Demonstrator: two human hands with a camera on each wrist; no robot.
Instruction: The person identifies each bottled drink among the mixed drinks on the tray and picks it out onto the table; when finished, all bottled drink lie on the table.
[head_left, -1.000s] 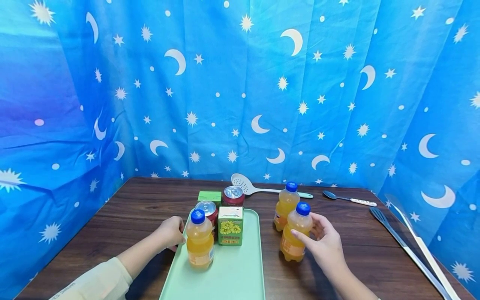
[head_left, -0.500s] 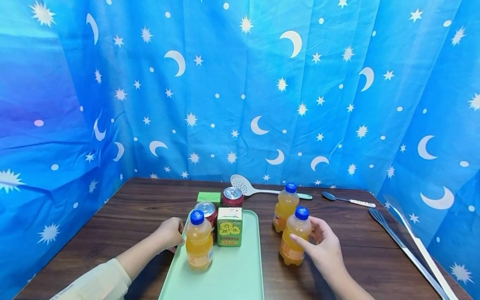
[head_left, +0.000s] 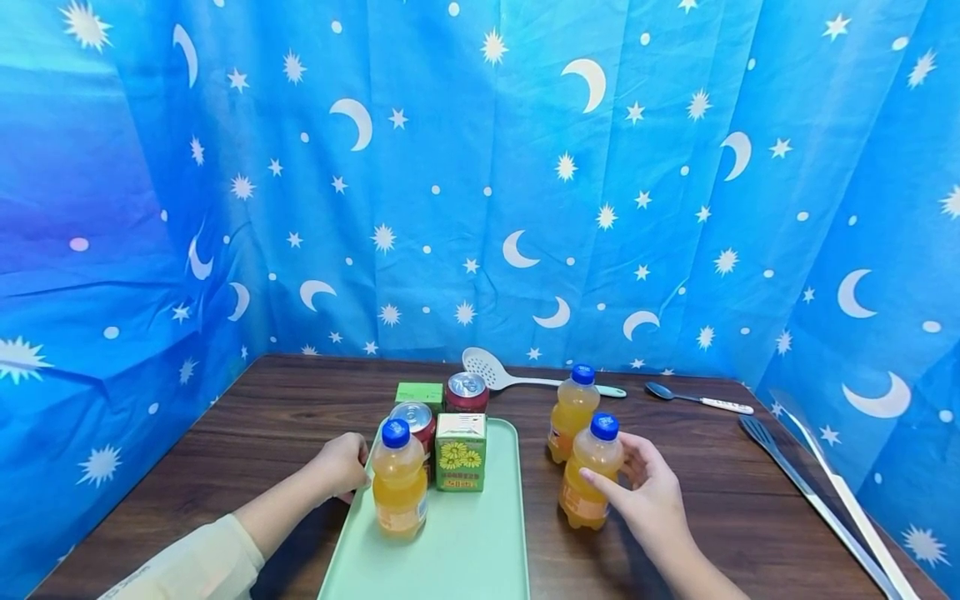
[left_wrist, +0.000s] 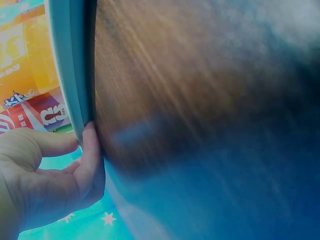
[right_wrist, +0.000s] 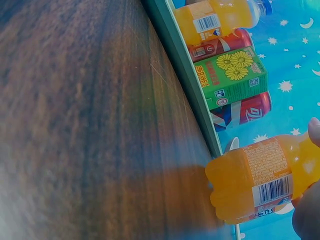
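Note:
My left hand [head_left: 345, 465] pinches the left edge of a pale green tray [head_left: 472, 558], thumb on one side of the rim and fingers on the other in the left wrist view. My right hand [head_left: 656, 492] holds a bottle of orange soda [head_left: 585, 505] with a blue cap, gripping it around its upper part. A second orange soda bottle [head_left: 576, 406] stands just behind that one. On the tray are another orange soda bottle [head_left: 400, 493], a green drink carton [head_left: 461, 467] with yellow flowers, red soda cans [head_left: 467, 396] and a further green carton [head_left: 418, 390], partly hidden.
A white slotted skimmer [head_left: 487, 371] lies at the back of the dark wooden table [head_left: 187, 483]. To the right are a spoon [head_left: 697, 398], a slotted turner [head_left: 795, 479] and a long pale utensil [head_left: 847, 500]. Blue star-and-moon cloth [head_left: 450, 142] surrounds the table.
The bottle in my right hand has shifted slightly down and toward me, a little farther from the bottle behind it. My left hand and the tray have stayed in place.

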